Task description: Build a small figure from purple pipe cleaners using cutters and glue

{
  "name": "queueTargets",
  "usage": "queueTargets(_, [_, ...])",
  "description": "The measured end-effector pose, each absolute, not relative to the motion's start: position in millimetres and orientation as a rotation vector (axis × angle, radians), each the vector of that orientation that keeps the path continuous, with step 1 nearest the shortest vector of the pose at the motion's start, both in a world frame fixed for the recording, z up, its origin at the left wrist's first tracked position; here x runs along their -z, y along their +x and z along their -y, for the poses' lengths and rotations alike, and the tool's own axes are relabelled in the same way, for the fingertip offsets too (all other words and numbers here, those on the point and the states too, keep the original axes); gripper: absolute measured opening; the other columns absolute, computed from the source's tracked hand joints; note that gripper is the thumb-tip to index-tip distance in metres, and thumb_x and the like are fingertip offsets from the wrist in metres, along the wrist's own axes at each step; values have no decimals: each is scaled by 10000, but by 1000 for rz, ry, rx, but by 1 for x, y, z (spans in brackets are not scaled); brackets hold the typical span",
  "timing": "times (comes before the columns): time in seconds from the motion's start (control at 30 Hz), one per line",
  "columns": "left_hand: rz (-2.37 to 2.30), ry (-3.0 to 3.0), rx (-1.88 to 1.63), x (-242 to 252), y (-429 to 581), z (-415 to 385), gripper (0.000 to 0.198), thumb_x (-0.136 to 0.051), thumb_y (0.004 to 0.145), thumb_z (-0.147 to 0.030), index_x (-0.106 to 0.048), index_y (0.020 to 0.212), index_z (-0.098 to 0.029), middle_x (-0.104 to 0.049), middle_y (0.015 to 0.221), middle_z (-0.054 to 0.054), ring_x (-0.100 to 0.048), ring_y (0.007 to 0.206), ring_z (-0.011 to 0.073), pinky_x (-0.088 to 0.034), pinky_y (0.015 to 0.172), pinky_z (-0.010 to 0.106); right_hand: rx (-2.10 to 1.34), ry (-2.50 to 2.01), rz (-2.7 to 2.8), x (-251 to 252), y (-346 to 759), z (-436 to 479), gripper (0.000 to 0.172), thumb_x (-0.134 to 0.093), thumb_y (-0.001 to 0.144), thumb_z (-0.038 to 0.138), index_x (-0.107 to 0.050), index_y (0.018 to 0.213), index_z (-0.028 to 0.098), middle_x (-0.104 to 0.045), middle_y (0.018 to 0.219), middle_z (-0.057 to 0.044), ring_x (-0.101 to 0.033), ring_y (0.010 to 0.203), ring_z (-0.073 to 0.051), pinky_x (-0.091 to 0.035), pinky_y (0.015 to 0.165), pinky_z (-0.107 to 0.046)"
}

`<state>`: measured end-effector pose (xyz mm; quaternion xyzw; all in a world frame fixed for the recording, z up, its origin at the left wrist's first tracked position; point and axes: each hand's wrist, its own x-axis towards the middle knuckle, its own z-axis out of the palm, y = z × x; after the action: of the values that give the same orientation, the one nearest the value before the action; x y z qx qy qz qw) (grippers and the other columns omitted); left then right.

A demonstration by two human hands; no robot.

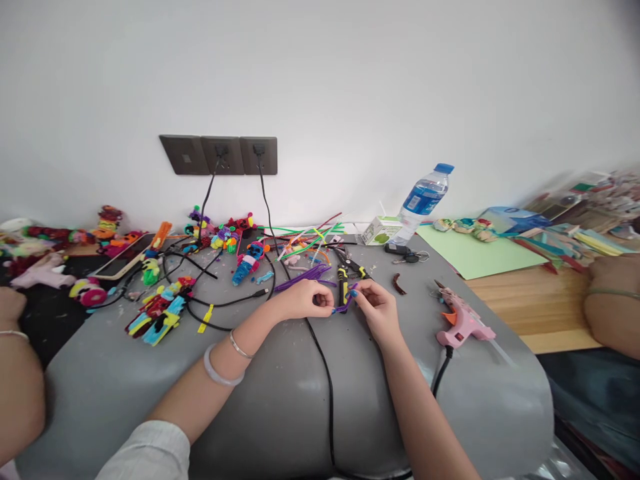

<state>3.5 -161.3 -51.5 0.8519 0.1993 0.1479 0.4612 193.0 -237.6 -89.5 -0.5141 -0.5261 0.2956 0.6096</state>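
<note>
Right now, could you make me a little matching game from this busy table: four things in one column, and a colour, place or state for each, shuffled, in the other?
Things
1. Glue gun
2. Frontmost purple pipe cleaner
3. Water bottle
4. Pliers

Descriptions
A. Closed by a blue cap
B. Coloured yellow and black
C. Pink, lying on the tabletop to the right of both hands
D. Held between the left hand and the right hand

Right pairs: 1-C, 2-D, 3-A, 4-B
</note>
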Motion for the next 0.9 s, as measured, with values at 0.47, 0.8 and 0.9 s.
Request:
queueTargets(0.47, [-531, 2039, -383, 56, 5, 161, 47, -595, 731, -173, -625, 722, -137, -588, 678, -9, -522, 646, 108, -415, 633, 210, -624, -1223, 1185, 85, 189, 239, 300, -635, 836, 486, -640, 744, 200, -605, 639, -14, -514, 544, -138, -437, 505, -259])
queueTargets(0.8, [-522, 2055, -387, 56, 5, 161, 50, -590, 734, -172, -624, 719, -139, -584, 676, -9, -515, 642, 107, -414, 632, 210, -722, -1174, 1163, 83, 189, 240, 256, -656, 837, 457, -621, 838, 203, -590, 608, 6, -560, 552, -139, -466, 524, -256])
queueTargets(0.9, [-512, 2069, -389, 55, 4, 161, 55, -585, 739, -169, -627, 722, -137, -586, 679, -8, -516, 643, 107, -411, 630, 208, -718, -1152, 1181, 85, 190, 239, 255, -683, 814, 455, -650, 855, 206, -632, 659, -11, -595, 588, -153, -501, 552, -275])
